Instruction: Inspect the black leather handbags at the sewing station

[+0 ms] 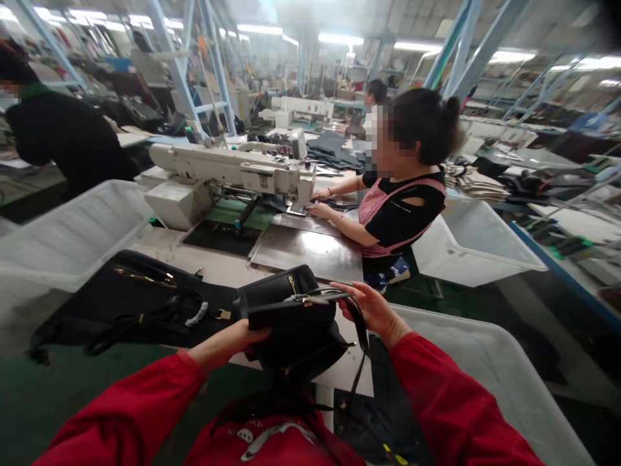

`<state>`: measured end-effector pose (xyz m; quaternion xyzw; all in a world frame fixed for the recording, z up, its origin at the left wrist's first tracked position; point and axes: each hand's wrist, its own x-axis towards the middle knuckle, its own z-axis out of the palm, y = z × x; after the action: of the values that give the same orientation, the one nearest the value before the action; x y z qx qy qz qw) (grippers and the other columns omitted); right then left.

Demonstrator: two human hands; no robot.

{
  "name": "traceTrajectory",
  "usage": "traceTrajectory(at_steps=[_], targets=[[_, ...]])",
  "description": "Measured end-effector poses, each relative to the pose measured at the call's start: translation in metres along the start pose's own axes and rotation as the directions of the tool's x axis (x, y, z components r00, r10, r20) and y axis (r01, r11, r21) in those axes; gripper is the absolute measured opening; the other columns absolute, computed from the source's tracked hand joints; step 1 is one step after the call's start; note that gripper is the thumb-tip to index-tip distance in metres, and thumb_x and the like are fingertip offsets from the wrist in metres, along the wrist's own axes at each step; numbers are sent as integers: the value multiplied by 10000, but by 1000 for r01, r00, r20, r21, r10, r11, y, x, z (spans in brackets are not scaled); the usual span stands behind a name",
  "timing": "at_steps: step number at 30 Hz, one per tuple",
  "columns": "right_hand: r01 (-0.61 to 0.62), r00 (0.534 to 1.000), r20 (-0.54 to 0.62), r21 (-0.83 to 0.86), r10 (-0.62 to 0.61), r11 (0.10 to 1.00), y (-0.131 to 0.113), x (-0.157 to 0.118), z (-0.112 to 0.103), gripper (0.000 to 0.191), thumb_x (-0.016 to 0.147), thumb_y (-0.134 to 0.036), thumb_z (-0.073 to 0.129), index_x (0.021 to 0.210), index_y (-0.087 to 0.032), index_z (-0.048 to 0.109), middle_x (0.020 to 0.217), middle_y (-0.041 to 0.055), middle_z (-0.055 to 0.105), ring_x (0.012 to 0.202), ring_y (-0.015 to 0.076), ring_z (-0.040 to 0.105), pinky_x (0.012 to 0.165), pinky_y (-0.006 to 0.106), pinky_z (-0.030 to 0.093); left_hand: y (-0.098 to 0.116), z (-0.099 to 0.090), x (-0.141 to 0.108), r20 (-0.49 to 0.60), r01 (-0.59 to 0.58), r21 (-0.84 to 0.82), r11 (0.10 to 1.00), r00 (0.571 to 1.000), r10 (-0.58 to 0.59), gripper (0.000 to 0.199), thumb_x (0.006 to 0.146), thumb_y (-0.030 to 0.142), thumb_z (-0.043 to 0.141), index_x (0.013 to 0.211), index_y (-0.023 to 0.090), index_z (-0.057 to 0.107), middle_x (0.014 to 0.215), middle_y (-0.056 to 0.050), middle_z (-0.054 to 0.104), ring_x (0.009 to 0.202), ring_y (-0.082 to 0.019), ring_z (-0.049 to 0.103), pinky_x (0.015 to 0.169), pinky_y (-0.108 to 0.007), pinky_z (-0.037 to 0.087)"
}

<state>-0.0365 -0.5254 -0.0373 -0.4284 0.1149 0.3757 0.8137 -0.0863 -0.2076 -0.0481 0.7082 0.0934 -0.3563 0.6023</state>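
A black handbag (pixel 295 330) with gold-coloured fittings is held up in front of me at the table edge. My left hand (pixel 237 343) grips its left side, thumb on the near face and the other fingers hidden behind. At its upper right, my right hand (pixel 366 310) has its fingers around the black strap (pixel 359 327), part of which hangs down. Just behind this bag lies another black bag (pixel 276 288) with a gold zip. To the left, a flat black bag (pixel 140 291) carries a gold zip, a bundled strap and a white wrapped piece (pixel 196 314).
A large sewing machine (pixel 233 171) stands beyond, where a co-worker (pixel 398 200) works at its metal plate (pixel 310 249). White bins stand at left (pixel 82 226), right (pixel 480 239) and near right (pixel 460 330). Another person (pixel 68 136) is at far left.
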Motion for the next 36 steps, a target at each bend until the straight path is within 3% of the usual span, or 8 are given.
traceTrajectory(at_steps=[7,11,14,16,17,20,24,36], targets=[[-109,989,-97,77,116,991,6,31,-11,327,883,-348,294,986,-129,514,1015,101,575,722,100,559,691,223,463,-15,3,10,56,141,-55,988,989,-138,594,647,574,637,1046,136,598,976,-91,628,863,-230,553,650,-260,397],[-130,958,-282,-287,46,949,14,40,-16,340,858,-393,351,1011,-130,503,842,98,586,679,150,554,726,333,470,-19,5,13,74,161,-26,987,985,-158,600,671,599,593,1040,126,598,994,-95,627,882,-229,548,652,-257,382],[3,801,-316,-847,-508,531,26,31,-11,435,808,-466,450,1093,-140,493,946,134,563,849,239,534,832,449,409,-19,6,16,76,164,-18,986,984,-162,621,655,626,580,1000,112,614,981,-104,629,894,-246,547,666,-269,379],[48,574,-17,-997,-819,54,40,21,2,416,777,-424,538,1099,-163,508,1058,138,526,997,269,473,895,455,356,-17,8,18,76,171,-43,984,983,-167,639,630,637,588,979,104,622,960,-105,633,883,-249,551,665,-273,381],[92,517,142,-990,-844,-110,49,16,12,356,782,-374,554,1078,-179,521,1043,119,533,994,249,473,884,425,366,-15,9,19,80,171,-58,984,983,-166,646,620,639,591,972,99,624,945,-104,635,867,-249,555,658,-274,383],[402,638,498,-866,-587,-296,78,12,46,300,793,-263,563,1080,-196,507,982,65,565,890,180,505,766,328,409,-11,13,21,101,162,-100,982,983,-152,622,625,623,594,929,82,633,872,-99,640,803,-241,563,638,-277,391],[464,669,571,-821,-476,-332,114,25,66,185,813,-173,511,996,-178,536,865,38,580,780,160,490,716,338,367,-11,19,24,61,171,-145,975,985,-164,550,631,584,608,826,70,637,748,-84,630,724,-236,561,618,-288,404],[494,521,592,-797,-615,-348,132,20,54,162,819,-112,482,942,-181,563,789,19,586,772,134,481,692,305,366,-16,32,29,52,186,-338,922,982,-179,530,613,533,660,892,86,599,811,-90,624,779,-235,558,644,-290,404]])
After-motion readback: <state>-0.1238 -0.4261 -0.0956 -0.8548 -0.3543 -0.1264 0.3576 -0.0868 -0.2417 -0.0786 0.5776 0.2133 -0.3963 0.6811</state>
